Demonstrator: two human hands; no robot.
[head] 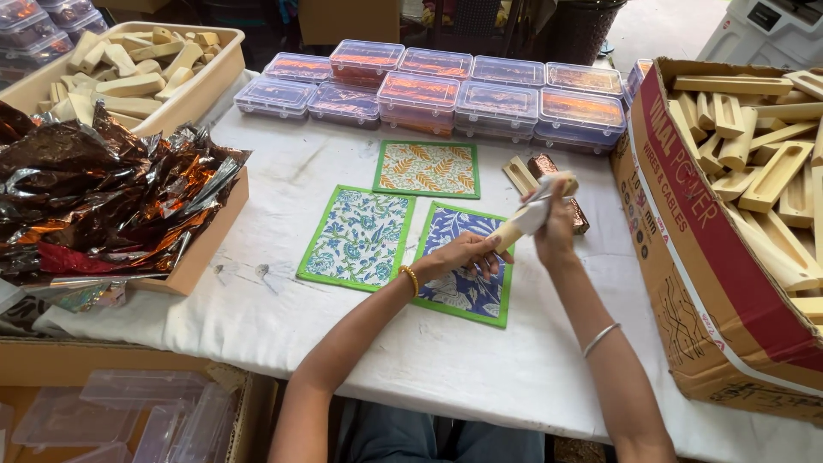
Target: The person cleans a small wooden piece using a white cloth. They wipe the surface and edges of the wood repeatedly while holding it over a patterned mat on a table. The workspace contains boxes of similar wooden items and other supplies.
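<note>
Both hands are gripping one pale wooden piece above the blue floral mat on the desk — the left hand closing on its lower end, the right hand pressing a white cloth around its upper part.

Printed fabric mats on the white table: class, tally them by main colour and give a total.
Orange leaf mat: 1
Pale blue-green floral mat: 1
Deep blue floral mat, under the left hand: 1
Total: 3

White-clothed table, daylit concrete floor
</note>
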